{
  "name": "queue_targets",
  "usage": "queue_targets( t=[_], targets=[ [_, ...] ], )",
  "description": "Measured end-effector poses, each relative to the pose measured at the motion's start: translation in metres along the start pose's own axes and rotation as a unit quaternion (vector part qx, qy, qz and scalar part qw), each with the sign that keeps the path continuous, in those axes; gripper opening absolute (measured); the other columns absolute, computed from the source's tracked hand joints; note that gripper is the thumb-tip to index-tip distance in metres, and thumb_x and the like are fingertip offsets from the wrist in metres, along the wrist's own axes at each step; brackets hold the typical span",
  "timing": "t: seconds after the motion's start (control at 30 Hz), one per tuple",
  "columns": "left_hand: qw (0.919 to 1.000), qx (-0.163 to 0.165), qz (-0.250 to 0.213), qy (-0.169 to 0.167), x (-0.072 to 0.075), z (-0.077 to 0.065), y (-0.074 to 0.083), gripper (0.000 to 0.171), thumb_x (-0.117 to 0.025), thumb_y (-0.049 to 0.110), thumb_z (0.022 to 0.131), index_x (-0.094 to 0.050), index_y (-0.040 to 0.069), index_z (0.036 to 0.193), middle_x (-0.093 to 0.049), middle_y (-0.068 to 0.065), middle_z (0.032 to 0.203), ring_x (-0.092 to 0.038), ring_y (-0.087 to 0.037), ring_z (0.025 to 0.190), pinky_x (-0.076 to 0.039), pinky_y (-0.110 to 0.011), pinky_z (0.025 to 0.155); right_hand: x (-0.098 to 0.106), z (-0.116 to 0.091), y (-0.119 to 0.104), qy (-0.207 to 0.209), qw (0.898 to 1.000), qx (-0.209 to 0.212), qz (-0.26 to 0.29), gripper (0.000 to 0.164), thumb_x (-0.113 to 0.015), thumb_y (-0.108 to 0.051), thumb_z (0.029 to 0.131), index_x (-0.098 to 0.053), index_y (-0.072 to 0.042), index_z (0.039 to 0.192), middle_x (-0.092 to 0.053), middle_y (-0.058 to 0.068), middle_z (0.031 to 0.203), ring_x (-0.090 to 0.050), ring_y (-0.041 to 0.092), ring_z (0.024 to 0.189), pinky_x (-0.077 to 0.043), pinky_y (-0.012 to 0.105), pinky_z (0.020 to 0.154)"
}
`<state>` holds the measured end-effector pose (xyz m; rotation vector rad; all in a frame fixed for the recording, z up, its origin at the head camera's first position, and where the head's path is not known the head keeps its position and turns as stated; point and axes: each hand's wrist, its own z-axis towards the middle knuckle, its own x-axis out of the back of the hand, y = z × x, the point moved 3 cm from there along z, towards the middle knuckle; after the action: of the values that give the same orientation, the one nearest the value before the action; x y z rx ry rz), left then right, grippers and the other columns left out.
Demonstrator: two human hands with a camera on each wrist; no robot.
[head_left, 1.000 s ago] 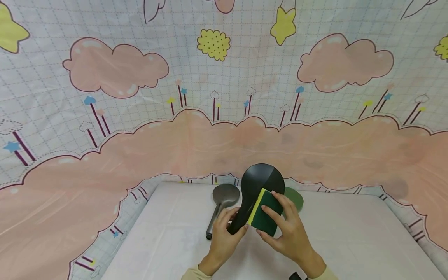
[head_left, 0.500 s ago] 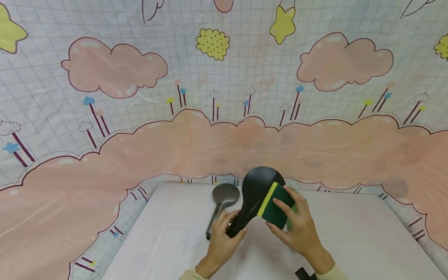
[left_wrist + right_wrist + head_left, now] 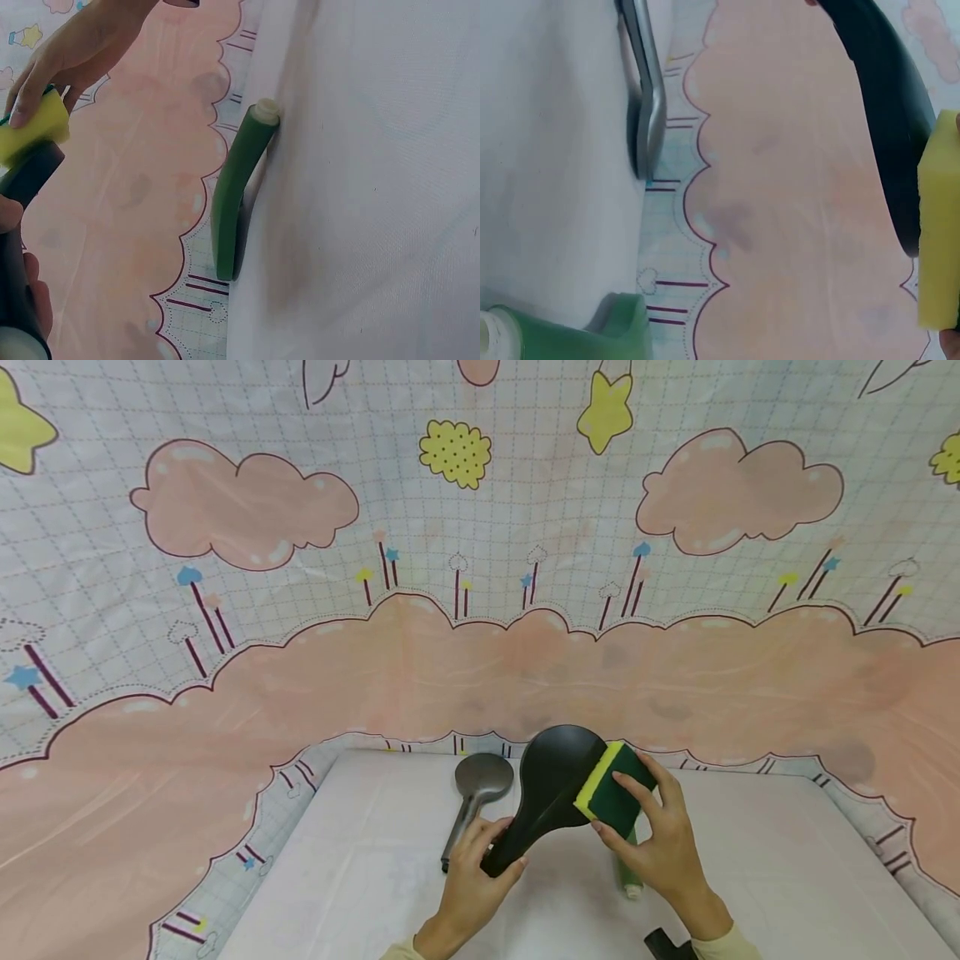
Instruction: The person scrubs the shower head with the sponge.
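My left hand point(image 3: 474, 881) grips the handle of a black hand-held shower head point(image 3: 557, 772), raised above the table with its smooth rounded back in sight. In my right hand point(image 3: 667, 852) is a scouring sponge point(image 3: 621, 789), yellow on one side and dark green on the other, pinched between thumb and fingers. The sponge's yellow side lies against the right edge of the shower head's round end. From the left wrist view, the sponge point(image 3: 37, 135) sits at the far tip of the black shower head point(image 3: 34, 176).
A grey shower head point(image 3: 483, 777) lies on the white table point(image 3: 360, 860), left of the black one. Behind my right hand lies a green shower head point(image 3: 628, 872), mostly hidden in the head view and plain in the left wrist view. A patterned cloth point(image 3: 480, 677) hangs behind.
My right hand has slid the sponge right and slightly up, from the handle and neck to the head's edge. The black shower head has sunk a little; the left hand keeps its grip.
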<state>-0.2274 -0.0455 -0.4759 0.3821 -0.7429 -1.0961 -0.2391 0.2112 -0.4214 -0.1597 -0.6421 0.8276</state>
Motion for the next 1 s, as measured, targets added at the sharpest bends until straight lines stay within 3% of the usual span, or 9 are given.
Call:
queue_targets(
  t=[0.23,0.53,0.77,0.9,1.0],
  targets=[
    [1.0000,0.000,0.000,0.000,0.000,0.000,0.000,0.059,-0.087,0.008,0.070,-0.065,0.016,0.124,-0.058,0.006,0.095,-0.056,-0.005,0.084,-0.045,-0.018,0.064,-0.004,-0.004,-0.004,-0.013,1.000,0.000,-0.010,0.064,-0.078,-0.053,0.078,-0.064,-0.014,0.127,-0.040,0.019,0.150,-0.038,0.032,0.136,-0.022,0.008,0.111],
    [0.9998,-0.012,0.016,0.007,0.000,0.000,-0.001,0.059,-0.088,0.008,0.068,-0.066,0.008,0.123,-0.058,0.003,0.094,-0.056,-0.006,0.083,-0.047,-0.019,0.068,-0.012,-0.006,-0.017,0.005,0.998,0.061,-0.014,0.064,-0.061,-0.065,0.085,-0.065,-0.015,0.125,-0.045,0.022,0.145,-0.042,0.029,0.131,-0.024,0.007,0.110],
    [0.9997,0.023,0.001,-0.004,0.000,-0.001,-0.002,0.056,-0.088,0.007,0.068,-0.067,0.013,0.119,-0.058,0.006,0.095,-0.057,-0.005,0.086,-0.048,-0.021,0.070,-0.010,-0.005,-0.016,-0.007,0.998,0.058,-0.016,0.065,-0.061,-0.065,0.085,-0.065,-0.014,0.125,-0.045,0.022,0.145,-0.042,0.030,0.131,-0.024,0.007,0.111],
    [0.9985,0.049,-0.023,-0.011,0.000,0.000,-0.002,0.058,-0.088,0.003,0.066,-0.066,0.018,0.118,-0.060,0.008,0.099,-0.060,-0.009,0.088,-0.050,-0.023,0.074,-0.005,-0.003,-0.012,-0.026,0.999,0.026,-0.013,0.065,-0.071,-0.060,0.081,-0.064,-0.014,0.127,-0.042,0.020,0.148,-0.040,0.030,0.134,-0.023,0.006,0.110],
    [0.9972,0.062,-0.037,-0.019,0.000,-0.001,-0.002,0.060,-0.087,0.001,0.067,-0.064,0.020,0.118,-0.060,0.008,0.100,-0.061,-0.011,0.090,-0.051,-0.024,0.074,0.000,-0.002,-0.009,-0.027,1.000,0.009,-0.006,0.066,-0.084,-0.043,0.073,-0.063,-0.013,0.127,-0.041,0.021,0.149,-0.039,0.029,0.136,-0.025,0.006,0.108]
  ],
)
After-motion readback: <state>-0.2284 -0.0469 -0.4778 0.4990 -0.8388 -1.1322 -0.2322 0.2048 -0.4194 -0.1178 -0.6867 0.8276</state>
